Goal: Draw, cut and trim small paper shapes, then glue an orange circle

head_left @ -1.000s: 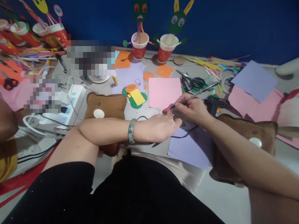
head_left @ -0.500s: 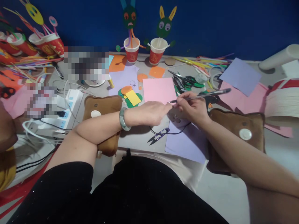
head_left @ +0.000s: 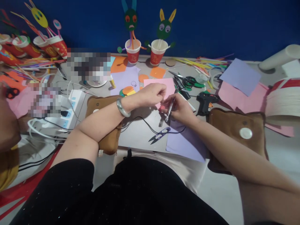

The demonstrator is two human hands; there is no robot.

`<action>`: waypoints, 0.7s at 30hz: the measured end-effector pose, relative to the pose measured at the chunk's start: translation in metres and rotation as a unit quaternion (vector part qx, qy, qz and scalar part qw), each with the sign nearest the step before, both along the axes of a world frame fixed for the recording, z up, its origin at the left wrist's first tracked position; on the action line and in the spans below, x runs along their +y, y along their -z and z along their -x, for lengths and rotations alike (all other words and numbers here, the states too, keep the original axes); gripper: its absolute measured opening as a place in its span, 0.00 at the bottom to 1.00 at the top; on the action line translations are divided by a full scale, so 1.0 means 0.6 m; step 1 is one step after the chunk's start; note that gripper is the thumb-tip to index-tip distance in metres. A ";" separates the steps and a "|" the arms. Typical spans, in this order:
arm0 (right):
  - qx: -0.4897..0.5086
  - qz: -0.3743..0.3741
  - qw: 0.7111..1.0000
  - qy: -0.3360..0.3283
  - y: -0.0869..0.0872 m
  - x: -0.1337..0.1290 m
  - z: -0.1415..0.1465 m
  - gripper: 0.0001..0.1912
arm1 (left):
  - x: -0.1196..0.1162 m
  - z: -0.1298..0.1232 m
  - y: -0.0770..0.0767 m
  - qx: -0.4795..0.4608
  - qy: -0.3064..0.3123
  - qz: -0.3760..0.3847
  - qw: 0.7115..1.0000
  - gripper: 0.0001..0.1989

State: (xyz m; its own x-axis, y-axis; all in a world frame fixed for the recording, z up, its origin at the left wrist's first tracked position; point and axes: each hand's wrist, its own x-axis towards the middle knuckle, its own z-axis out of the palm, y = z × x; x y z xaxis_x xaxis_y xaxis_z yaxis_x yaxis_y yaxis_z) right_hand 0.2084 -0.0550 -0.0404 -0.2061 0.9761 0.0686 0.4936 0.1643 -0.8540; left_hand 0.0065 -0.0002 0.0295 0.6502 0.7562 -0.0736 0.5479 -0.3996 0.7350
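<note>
My right hand (head_left: 181, 109) is closed on a pen (head_left: 170, 109) that slants down toward me. By its fingertips shows a small round pink piece (head_left: 162, 107), partly covered. My left hand (head_left: 153, 94), below a jade-like bangle (head_left: 122, 107), hovers over a pink paper square (head_left: 159, 82) with its fingers curled. Whatever those fingers hold is hidden. The two hands nearly meet. Below them, purple-handled thread snips (head_left: 159, 135) lie partly on a lilac sheet (head_left: 187, 140).
Brown cushioned pads (head_left: 236, 137) lie under or beside both forearms. A black glue gun (head_left: 203, 101) and scissors (head_left: 189, 80) are right of centre. Paper cups (head_left: 157, 56) with green paper heads stand at the back. A power strip (head_left: 74, 106) with cables is left, near another person's arm (head_left: 8, 118).
The pen has swung from pointing left to slanting down toward me. My left hand has lifted slightly and its fingers curl. The pink piece and glue gun show more plainly.
</note>
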 end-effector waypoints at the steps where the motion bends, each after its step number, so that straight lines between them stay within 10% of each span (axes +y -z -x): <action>1: 0.002 0.004 1.000 -0.001 -0.001 0.000 0.002 0.24 | 0.001 0.000 0.001 0.008 -0.006 -0.005 1.000 0.09; 21: -0.006 -0.068 0.997 0.022 0.001 -0.013 -0.046 0.20 | 0.000 -0.004 0.030 0.184 0.049 -0.039 0.981 0.18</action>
State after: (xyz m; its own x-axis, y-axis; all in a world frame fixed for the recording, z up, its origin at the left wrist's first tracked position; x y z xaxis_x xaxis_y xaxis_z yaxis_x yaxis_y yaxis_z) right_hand 0.2361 -0.0627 -0.0411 -0.1650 0.9659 0.1994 0.5122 0.2567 -0.8196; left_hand 0.0088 -0.0001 0.0118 0.6607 0.7035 -0.2619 0.7263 -0.5113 0.4594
